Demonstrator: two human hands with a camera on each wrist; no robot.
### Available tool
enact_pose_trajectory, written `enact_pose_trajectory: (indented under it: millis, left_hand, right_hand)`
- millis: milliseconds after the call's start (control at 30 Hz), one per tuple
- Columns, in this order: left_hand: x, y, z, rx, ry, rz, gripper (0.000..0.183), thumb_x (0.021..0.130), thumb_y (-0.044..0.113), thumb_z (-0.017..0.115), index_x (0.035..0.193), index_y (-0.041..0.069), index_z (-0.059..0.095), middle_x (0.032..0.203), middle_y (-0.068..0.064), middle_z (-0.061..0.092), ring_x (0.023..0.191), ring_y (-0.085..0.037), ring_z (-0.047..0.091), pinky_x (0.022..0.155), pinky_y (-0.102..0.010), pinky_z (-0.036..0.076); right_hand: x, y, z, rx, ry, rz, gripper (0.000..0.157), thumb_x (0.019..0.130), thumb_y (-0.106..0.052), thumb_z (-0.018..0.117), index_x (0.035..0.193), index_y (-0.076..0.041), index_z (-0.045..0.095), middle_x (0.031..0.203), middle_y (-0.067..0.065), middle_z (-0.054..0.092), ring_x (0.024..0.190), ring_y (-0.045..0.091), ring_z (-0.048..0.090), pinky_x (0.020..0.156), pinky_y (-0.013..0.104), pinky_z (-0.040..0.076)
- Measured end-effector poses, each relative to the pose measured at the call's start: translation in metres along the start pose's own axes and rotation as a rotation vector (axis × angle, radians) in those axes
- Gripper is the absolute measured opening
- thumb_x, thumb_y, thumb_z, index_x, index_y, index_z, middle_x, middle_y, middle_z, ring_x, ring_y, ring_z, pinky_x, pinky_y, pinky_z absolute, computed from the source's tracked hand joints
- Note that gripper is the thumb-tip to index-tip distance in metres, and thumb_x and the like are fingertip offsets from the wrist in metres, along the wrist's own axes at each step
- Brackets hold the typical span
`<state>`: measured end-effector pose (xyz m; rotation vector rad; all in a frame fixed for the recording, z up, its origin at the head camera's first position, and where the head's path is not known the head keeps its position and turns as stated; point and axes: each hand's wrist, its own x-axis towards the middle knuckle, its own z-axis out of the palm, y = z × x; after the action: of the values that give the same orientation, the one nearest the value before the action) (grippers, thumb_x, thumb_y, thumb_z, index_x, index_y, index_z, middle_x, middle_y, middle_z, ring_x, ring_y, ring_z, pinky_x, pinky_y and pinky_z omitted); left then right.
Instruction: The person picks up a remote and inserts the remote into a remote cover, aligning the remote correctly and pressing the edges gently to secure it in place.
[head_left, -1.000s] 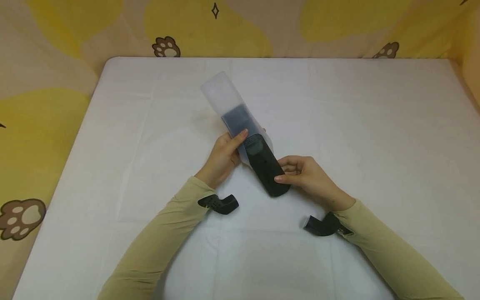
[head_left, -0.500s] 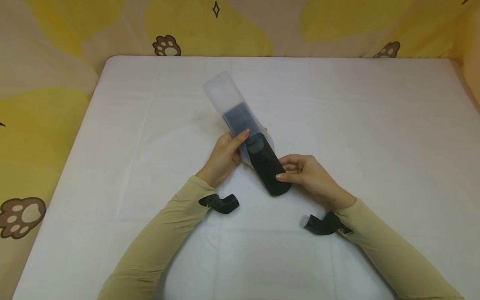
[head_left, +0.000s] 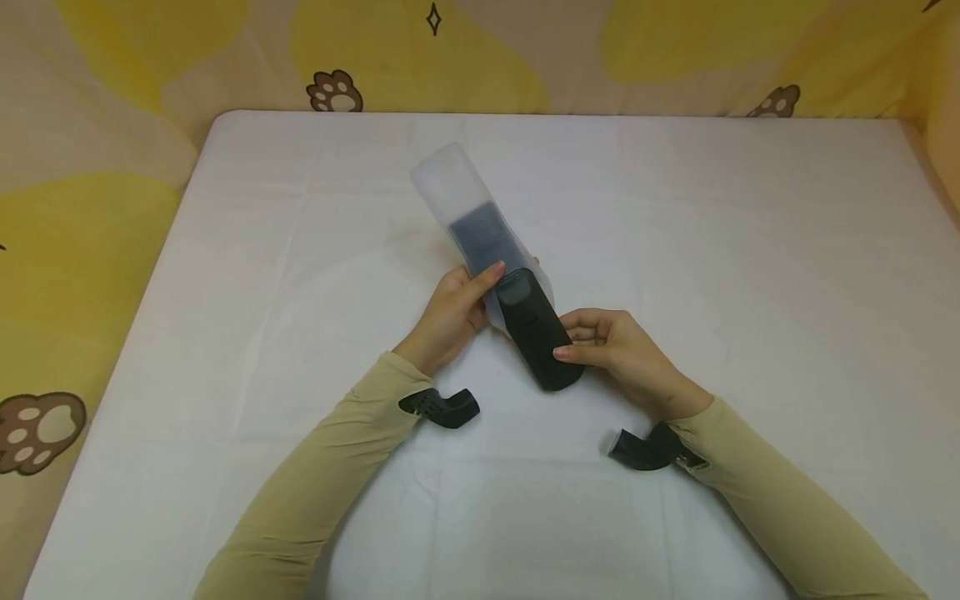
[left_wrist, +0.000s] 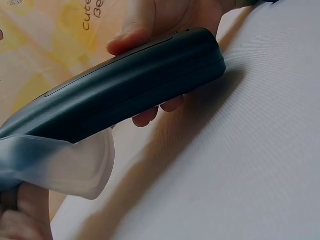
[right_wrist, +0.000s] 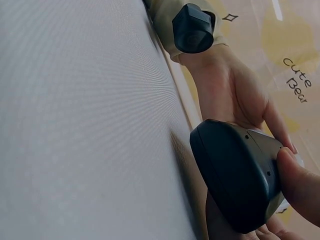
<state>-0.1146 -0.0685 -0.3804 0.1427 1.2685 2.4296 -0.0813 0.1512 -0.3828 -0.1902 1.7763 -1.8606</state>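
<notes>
A black remote control (head_left: pixel 534 333), its back face up, lies slantwise between my two hands, partly inside a long translucent sleeve (head_left: pixel 447 182). The far part of the remote shows dark through the sleeve, whose far end is unfilled. My left hand (head_left: pixel 448 315) grips the sleeve near its mouth, thumb on top, other fingers mostly hidden beneath. At the near end, my right hand (head_left: pixel 618 354) pinches the remote between thumb and fingers. In the left wrist view the remote (left_wrist: pixel 135 82) emerges from the sleeve's flared mouth (left_wrist: pixel 82 167). The right wrist view shows the remote's rounded end (right_wrist: pixel 230 175).
A white-covered table (head_left: pixel 750 250) lies beneath both hands. Black wrist cameras (head_left: pixel 450 408) stick out from both sleeve cuffs. Yellow patterned cloth (head_left: pixel 480 58) with paw prints hangs behind the table's far edge and at its sides.
My left hand and the translucent sleeve have shifted slightly to the right. The remote has moved only a little the same way, and my right hand keeps its pinch on the near end.
</notes>
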Motion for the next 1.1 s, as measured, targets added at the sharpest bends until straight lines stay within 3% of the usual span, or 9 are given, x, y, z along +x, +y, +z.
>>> enact_pose_trajectory:
  millis: [100, 300, 567, 800, 867, 1000, 1100]
  left_hand:
    - [-0.0002, -0.0005, -0.0011, 0.036, -0.008, 0.001, 0.023, 0.1, 0.007, 0.041, 0.117, -0.004, 0.051, 0.119, -0.014, 0.062, 0.107, -0.017, 0.059, 0.092, -0.03, 0.047]
    - [-0.0003, -0.0007, -0.0018, 0.091, -0.018, 0.003, 0.028, 0.1, 0.006, 0.043, 0.123, -0.008, 0.048, 0.129, -0.022, 0.054, 0.11, -0.018, 0.058, 0.094, -0.031, 0.046]
    - [-0.001, -0.0014, -0.0004, 0.121, -0.013, -0.007, 0.022, 0.099, 0.006, 0.044, 0.117, -0.005, 0.051, 0.114, -0.01, 0.063, 0.103, -0.015, 0.06, 0.089, -0.029, 0.048]
    - [-0.001, -0.0018, 0.0008, 0.146, -0.007, -0.004, 0.025, 0.099, 0.006, 0.044, 0.119, -0.009, 0.051, 0.117, -0.015, 0.063, 0.104, -0.015, 0.06, 0.089, -0.027, 0.048]
    - [-0.0013, -0.0015, 0.0013, 0.156, -0.006, -0.005, 0.025, 0.099, 0.005, 0.044, 0.118, -0.008, 0.051, 0.111, -0.009, 0.066, 0.101, -0.012, 0.061, 0.085, -0.024, 0.048]
    - [-0.002, -0.0011, 0.0016, 0.21, 0.02, -0.017, 0.019, 0.098, 0.006, 0.047, 0.111, -0.005, 0.055, 0.082, 0.004, 0.067, 0.068, -0.004, 0.055, 0.063, -0.015, 0.043]
    - [-0.0025, -0.001, 0.0016, 0.228, 0.023, -0.021, 0.02, 0.098, 0.007, 0.048, 0.111, -0.005, 0.055, 0.08, 0.005, 0.067, 0.06, -0.003, 0.048, 0.058, -0.015, 0.039]
  right_hand:
    - [0.0003, -0.0002, 0.0001, 0.004, -0.004, -0.004, 0.032, 0.083, 0.005, 0.065, 0.113, 0.013, 0.055, 0.095, 0.008, 0.07, 0.086, 0.016, 0.067, 0.076, 0.028, 0.054]
    - [0.0007, 0.0002, 0.0005, -0.003, 0.008, 0.0, 0.033, 0.083, 0.005, 0.064, 0.113, 0.014, 0.054, 0.095, 0.007, 0.07, 0.086, 0.016, 0.067, 0.076, 0.028, 0.054]
    - [0.0011, 0.001, 0.0004, 0.009, 0.007, -0.004, 0.033, 0.083, 0.005, 0.064, 0.113, 0.014, 0.054, 0.095, 0.008, 0.07, 0.086, 0.016, 0.067, 0.076, 0.028, 0.054]
    - [0.001, 0.001, 0.0004, -0.002, 0.007, -0.002, 0.033, 0.083, 0.004, 0.065, 0.113, 0.014, 0.054, 0.095, 0.008, 0.07, 0.086, 0.017, 0.067, 0.076, 0.028, 0.054]
    - [0.0011, 0.0012, 0.0004, -0.003, 0.007, -0.001, 0.033, 0.083, 0.004, 0.065, 0.113, 0.014, 0.054, 0.095, 0.008, 0.07, 0.086, 0.017, 0.067, 0.077, 0.028, 0.054]
    - [0.0011, 0.0016, 0.0002, -0.003, 0.005, 0.001, 0.033, 0.083, 0.003, 0.065, 0.113, 0.013, 0.054, 0.096, 0.009, 0.07, 0.086, 0.017, 0.067, 0.077, 0.028, 0.054]
    - [0.001, 0.0018, 0.0001, -0.008, 0.006, 0.001, 0.032, 0.083, 0.003, 0.065, 0.112, 0.013, 0.055, 0.096, 0.008, 0.069, 0.086, 0.017, 0.067, 0.077, 0.028, 0.054]
